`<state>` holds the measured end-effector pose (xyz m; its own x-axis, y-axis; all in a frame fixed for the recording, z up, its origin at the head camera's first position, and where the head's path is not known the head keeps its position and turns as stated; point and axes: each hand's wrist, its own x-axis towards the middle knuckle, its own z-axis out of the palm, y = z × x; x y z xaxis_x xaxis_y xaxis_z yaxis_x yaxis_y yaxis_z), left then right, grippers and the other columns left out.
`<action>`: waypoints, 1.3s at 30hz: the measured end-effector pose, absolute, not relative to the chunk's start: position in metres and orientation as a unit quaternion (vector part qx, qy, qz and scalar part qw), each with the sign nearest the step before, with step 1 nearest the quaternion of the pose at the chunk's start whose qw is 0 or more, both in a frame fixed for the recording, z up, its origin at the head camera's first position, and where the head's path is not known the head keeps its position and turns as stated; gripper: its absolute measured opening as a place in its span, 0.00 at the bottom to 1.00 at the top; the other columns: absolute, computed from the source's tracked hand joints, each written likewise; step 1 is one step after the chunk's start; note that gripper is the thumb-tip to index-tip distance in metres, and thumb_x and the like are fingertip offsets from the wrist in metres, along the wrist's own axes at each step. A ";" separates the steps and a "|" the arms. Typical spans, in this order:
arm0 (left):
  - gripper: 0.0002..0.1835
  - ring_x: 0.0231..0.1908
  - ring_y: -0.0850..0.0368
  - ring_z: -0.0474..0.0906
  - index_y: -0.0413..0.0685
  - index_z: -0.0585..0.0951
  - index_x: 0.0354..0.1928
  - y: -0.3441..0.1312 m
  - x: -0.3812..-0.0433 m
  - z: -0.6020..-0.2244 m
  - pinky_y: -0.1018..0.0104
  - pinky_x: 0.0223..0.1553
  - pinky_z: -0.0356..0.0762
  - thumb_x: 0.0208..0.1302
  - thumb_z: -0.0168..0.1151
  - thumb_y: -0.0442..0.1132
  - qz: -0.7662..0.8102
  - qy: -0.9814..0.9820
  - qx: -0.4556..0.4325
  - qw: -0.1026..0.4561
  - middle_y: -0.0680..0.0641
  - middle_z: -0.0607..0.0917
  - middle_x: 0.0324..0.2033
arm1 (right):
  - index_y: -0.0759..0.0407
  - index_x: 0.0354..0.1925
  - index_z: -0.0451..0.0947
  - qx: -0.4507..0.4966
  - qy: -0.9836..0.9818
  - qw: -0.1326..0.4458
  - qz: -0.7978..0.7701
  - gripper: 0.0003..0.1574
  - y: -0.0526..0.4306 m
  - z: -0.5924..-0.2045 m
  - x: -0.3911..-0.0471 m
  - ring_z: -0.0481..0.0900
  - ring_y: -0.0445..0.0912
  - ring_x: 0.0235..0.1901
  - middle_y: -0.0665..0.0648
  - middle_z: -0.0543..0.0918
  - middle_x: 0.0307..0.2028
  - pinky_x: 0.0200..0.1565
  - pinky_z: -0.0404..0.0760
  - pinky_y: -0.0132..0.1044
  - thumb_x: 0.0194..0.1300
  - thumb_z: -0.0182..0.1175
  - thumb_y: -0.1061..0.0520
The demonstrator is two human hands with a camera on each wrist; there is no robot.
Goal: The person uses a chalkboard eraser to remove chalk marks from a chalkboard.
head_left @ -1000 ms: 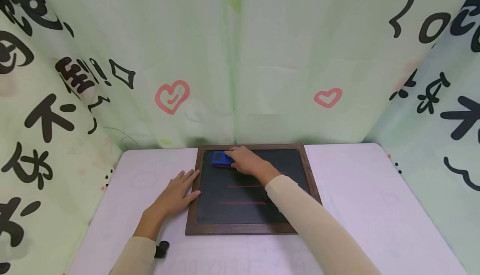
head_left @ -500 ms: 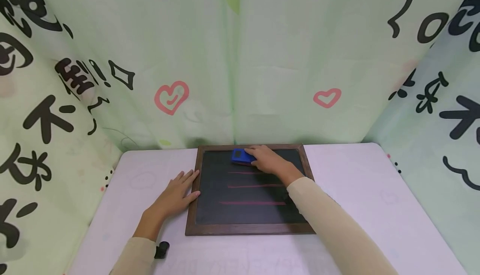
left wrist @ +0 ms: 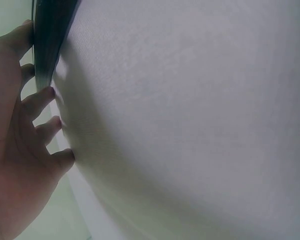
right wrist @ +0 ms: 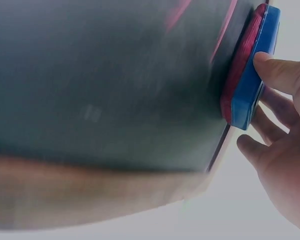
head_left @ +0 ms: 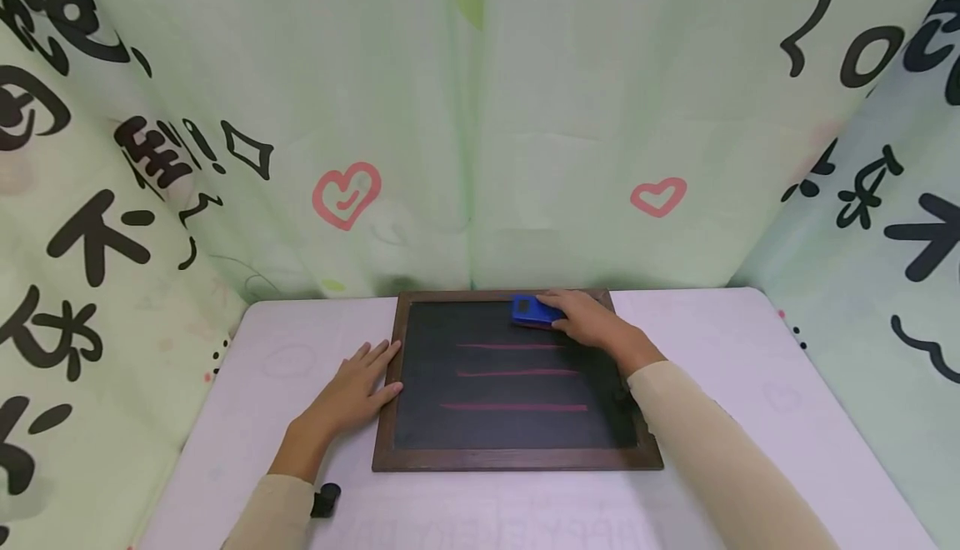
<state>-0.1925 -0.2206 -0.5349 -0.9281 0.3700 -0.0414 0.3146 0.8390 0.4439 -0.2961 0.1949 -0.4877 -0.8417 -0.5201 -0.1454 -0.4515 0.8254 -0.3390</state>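
A wooden-framed blackboard (head_left: 517, 433) lies on the table, with several pink chalk lines (head_left: 517, 373) across it. Near its far edge my right hand (head_left: 592, 322) grips a blue board eraser (head_left: 534, 310) by its sides. In the right wrist view the thumb presses one side of the eraser (right wrist: 255, 70), whose reddish felt face is against the board. My left hand (head_left: 352, 387) rests at the board's left edge, fingers spread, thumb and fingertips touching the frame. The left wrist view shows those extended fingers (left wrist: 37, 102) along the dark frame edge (left wrist: 50, 40).
A white-covered table (head_left: 300, 342) bears the board. Pale green curtains (head_left: 555, 117) with black writing and pink hearts hang behind it and at both sides. A small black object (head_left: 326, 500) sits at the left sleeve's cuff.
My right hand has slid the eraser rightward along the top of the board, so more of the pink lines shows. The left hand has stayed at the frame.
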 end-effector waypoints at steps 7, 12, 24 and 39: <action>0.38 0.78 0.29 0.53 0.49 0.60 0.81 -0.219 -0.191 -0.531 0.22 0.70 0.54 0.76 0.58 0.53 0.216 0.958 0.178 0.062 0.36 0.64 0.77 | 0.67 0.74 0.66 -0.251 0.953 0.089 -0.147 0.34 0.221 -0.487 -0.292 0.66 0.69 0.72 0.71 0.69 0.73 0.70 0.68 0.64 0.74 0.59 0.65; 0.38 0.78 0.30 0.52 0.49 0.59 0.81 -0.220 -0.191 -0.533 0.23 0.70 0.53 0.76 0.59 0.53 0.221 0.957 0.178 0.064 0.36 0.63 0.78 | 0.67 0.75 0.66 -0.238 0.955 0.091 -0.154 0.34 0.233 -0.487 -0.290 0.66 0.70 0.72 0.71 0.69 0.73 0.69 0.69 0.64 0.74 0.58 0.65; 0.39 0.79 0.30 0.51 0.49 0.59 0.81 -0.220 -0.192 -0.535 0.23 0.70 0.53 0.76 0.59 0.53 0.219 0.957 0.178 0.066 0.36 0.62 0.78 | 0.67 0.74 0.66 -0.240 0.954 0.095 -0.152 0.34 0.239 -0.486 -0.291 0.67 0.70 0.71 0.72 0.70 0.72 0.69 0.69 0.64 0.74 0.59 0.66; 0.39 0.79 0.30 0.50 0.51 0.57 0.82 -0.223 -0.194 -0.538 0.23 0.71 0.53 0.76 0.58 0.54 0.214 0.958 0.180 0.066 0.37 0.62 0.79 | 0.69 0.71 0.70 -0.276 0.946 0.084 -0.151 0.32 0.243 -0.488 -0.274 0.71 0.70 0.69 0.74 0.73 0.69 0.66 0.73 0.64 0.72 0.62 0.66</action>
<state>-0.1936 -0.2230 -0.5385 -0.9266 0.3728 -0.0490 0.3166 0.8440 0.4330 -0.2744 0.2425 -0.4879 -0.8335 -0.5474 -0.0753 -0.4969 0.8022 -0.3311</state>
